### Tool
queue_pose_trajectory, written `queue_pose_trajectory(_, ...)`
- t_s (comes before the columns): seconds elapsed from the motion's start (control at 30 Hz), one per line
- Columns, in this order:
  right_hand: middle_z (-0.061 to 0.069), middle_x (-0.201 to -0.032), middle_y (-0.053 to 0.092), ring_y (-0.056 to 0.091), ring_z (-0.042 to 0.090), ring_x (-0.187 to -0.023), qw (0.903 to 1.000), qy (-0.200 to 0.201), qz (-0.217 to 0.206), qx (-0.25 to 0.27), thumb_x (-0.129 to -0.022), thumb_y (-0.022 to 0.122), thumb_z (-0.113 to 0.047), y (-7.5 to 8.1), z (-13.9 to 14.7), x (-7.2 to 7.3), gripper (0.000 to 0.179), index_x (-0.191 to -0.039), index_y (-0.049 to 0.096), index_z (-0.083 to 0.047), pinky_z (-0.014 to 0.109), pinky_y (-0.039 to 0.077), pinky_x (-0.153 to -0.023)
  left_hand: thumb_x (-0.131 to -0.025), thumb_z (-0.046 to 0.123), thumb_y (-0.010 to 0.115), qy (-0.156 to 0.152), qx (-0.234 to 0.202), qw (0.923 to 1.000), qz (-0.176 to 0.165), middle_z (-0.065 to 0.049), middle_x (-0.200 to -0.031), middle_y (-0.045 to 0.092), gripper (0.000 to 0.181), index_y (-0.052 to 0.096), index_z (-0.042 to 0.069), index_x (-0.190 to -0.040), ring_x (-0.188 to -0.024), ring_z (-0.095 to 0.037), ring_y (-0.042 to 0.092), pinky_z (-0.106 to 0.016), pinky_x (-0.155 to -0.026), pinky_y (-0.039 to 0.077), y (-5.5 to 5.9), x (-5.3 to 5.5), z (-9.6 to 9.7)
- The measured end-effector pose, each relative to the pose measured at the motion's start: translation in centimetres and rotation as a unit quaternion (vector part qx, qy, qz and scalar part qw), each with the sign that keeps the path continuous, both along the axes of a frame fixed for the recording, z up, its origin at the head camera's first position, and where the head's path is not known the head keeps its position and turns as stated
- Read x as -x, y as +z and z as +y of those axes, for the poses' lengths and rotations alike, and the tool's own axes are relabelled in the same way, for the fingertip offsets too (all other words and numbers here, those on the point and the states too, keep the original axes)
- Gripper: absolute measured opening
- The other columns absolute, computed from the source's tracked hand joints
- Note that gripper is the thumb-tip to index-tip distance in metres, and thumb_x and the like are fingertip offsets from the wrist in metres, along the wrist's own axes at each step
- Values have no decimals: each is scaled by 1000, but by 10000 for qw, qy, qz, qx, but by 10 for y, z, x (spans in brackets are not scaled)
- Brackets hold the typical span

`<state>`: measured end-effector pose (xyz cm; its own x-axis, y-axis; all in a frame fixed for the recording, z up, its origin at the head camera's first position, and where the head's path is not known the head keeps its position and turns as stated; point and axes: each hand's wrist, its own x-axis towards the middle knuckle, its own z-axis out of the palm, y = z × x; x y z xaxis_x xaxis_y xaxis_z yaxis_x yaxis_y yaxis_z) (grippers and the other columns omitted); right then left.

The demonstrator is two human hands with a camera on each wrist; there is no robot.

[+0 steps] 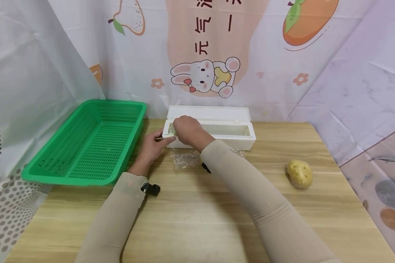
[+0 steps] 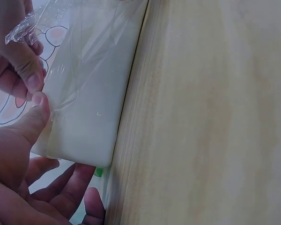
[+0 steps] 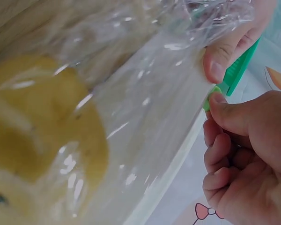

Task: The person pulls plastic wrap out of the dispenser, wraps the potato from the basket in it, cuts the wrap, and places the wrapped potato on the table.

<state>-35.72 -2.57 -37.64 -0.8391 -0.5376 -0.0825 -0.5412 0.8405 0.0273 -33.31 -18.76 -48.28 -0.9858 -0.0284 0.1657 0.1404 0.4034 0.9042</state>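
Note:
A long white cling film dispenser (image 1: 233, 143) stands at the back of the table, its lid (image 1: 209, 112) tipped back. My left hand (image 1: 151, 147) grips its left end, thumb on the front upper edge and other fingers around the end. Close to that thumb, my right hand (image 1: 189, 130) pinches a small green slide cutter (image 3: 207, 101) at the edge. Clear cling film (image 1: 184, 159) hangs over the front and lies crumpled on the table. Under film in the right wrist view is a yellow potato (image 3: 42, 122), hidden in the head view, apparently behind my right arm.
A green plastic basket (image 1: 69, 180) sits at the left, beside the dispenser. Another potato (image 1: 300, 174), shiny as if wrapped in film, lies on the right of the wooden table (image 1: 184, 226). A printed curtain (image 1: 135, 69) hangs right behind the table.

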Motion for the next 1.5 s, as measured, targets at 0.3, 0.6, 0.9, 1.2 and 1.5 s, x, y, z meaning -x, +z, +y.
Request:
queue_pose_trajectory(0.3, 3, -91, 62, 57, 16, -81, 9998, 177, 55, -98, -90, 60, -15, -2, 16, 2, 8, -97, 65, -12, 34, 53, -75, -79, 45, 74, -21, 97, 9999, 39, -6, -124, 64, 66, 51, 25, -137, -103, -19, 62, -32, -82, 52, -1, -1, 0)
queue_pose_trajectory(0.6, 2, -85, 61, 57, 18, -81, 9997, 250, 67, 0, -91, 61, -16, 2, 46, 2, 6, -88, 63, -12, 35, 52, -76, -79, 44, 74, 40, 96, 9999, 31, -6, -124, 64, 66, 50, 25, -138, -103, -20, 60, -30, -82, 51, 0, 0, -4)
queue_pose_trajectory(0.9, 0, -88, 64, 58, 16, -85, 9995, 167, -181, 215, -92, 62, -19, 4, 81, 3, 11, -88, 67, -11, 33, 51, -83, -78, 46, 74, 55, 143, 9999, -22, -6, -128, 62, 69, 50, 24, -138, -105, -20, 59, -31, -83, 51, 1, 0, -6)
queue_pose_trajectory(1.2, -2, -85, 64, 54, 16, -77, 9984, 185, -307, 434, -92, 63, -19, 3, 100, 3, 14, -82, 68, -10, 32, 48, -74, -79, 45, 74, -1, 128, 9999, 9, -5, -130, 60, 68, 50, 23, -138, -107, -20, 59, -35, -86, 52, 5, -1, -2)
queue_pose_trajectory(1.5, -2, -88, 65, 56, 17, -82, 9979, 248, -345, 492, -94, 60, -19, 0, 109, 2, 17, -82, 68, -10, 33, 48, -79, -78, 47, 74, 21, 173, 9998, -11, -4, -128, 61, 68, 51, 24, -137, -107, -20, 59, -35, -85, 51, 2, -2, -3)
